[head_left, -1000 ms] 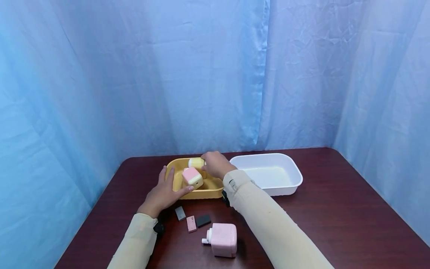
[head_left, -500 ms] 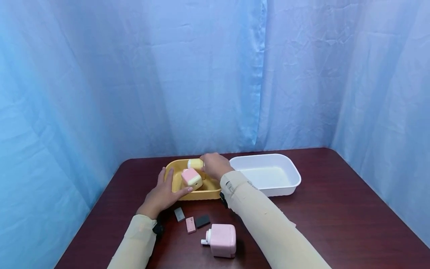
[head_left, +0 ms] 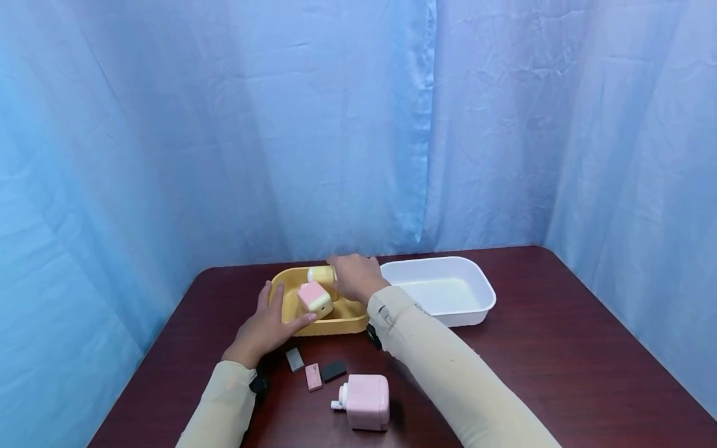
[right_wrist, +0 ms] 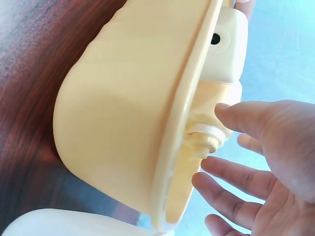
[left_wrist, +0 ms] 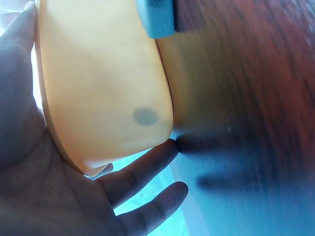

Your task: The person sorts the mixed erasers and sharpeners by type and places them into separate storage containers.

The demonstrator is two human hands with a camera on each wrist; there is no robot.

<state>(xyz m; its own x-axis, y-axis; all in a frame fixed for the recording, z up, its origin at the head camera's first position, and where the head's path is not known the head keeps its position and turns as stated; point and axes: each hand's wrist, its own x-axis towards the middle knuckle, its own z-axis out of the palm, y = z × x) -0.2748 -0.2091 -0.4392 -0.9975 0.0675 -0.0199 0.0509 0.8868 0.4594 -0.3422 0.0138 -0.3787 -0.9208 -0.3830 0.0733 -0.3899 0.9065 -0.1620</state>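
Note:
My left hand (head_left: pixel 264 326) spreads round the left end of a yellow tray (head_left: pixel 336 326), the thumb at the front rim. In the left wrist view its fingers (left_wrist: pixel 142 174) lie loosely extended against the tray's outer wall. Over the tray's back right, my right hand (head_left: pixel 355 274) is beside a yellow-and-white crank pencil sharpener (head_left: pixel 322 274). The right wrist view shows its fingers (right_wrist: pixel 236 172) spread loosely, with the thumb tip right at the sharpener's body. A pink-and-cream pencil sharpener (head_left: pixel 315 298), a small hole in its cream face, lies tilted in the tray.
A white tray (head_left: pixel 448 318) stands right of the yellow one. In front lie three small erasers: grey (head_left: pixel 294 359), pink (head_left: pixel 313 377) and dark (head_left: pixel 334 371). A pink crank pencil sharpener (head_left: pixel 367 402) lies nearest the front. Blue curtains (head_left: pixel 336 124) hang behind the table.
The whole head view has shifted slightly to the left. Both hands and the sharpeners hold nearly the same places relative to the yellow tray.

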